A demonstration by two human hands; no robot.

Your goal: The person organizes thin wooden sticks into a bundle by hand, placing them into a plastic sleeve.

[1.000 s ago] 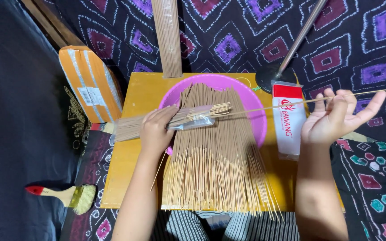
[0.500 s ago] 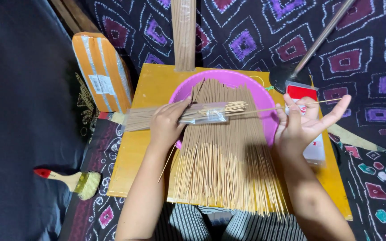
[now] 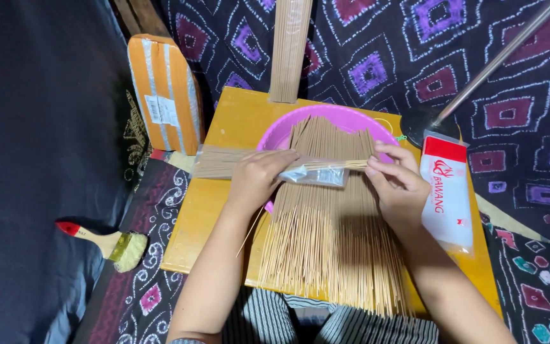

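Observation:
A wide fan of thin tan sticks (image 3: 332, 242) lies over a pink round bowl (image 3: 276, 132) on a yellow low table (image 3: 205, 210). Across the fan lies a clear plastic sleeve (image 3: 316, 174) with a bundle of sticks (image 3: 214, 163) inside, pointing left to right. My left hand (image 3: 257, 178) grips this sleeve near its middle. My right hand (image 3: 397, 183) pinches the stick ends poking out of the sleeve's right opening. Which finger touches which stick is too small to tell.
A red and white flat packet (image 3: 447, 191) lies on the table's right side. An orange wrapped box (image 3: 165, 92) leans at the back left. A paintbrush with a red-tipped handle (image 3: 106, 242) lies on the patterned cloth at left. A wooden plank (image 3: 289, 48) and a metal pole (image 3: 491, 64) stand behind.
My right hand has come in from the right, where it was raised and spread holding a single stick, and now closes on the stick ends at the sleeve's mouth. The left hand stays on the sleeve.

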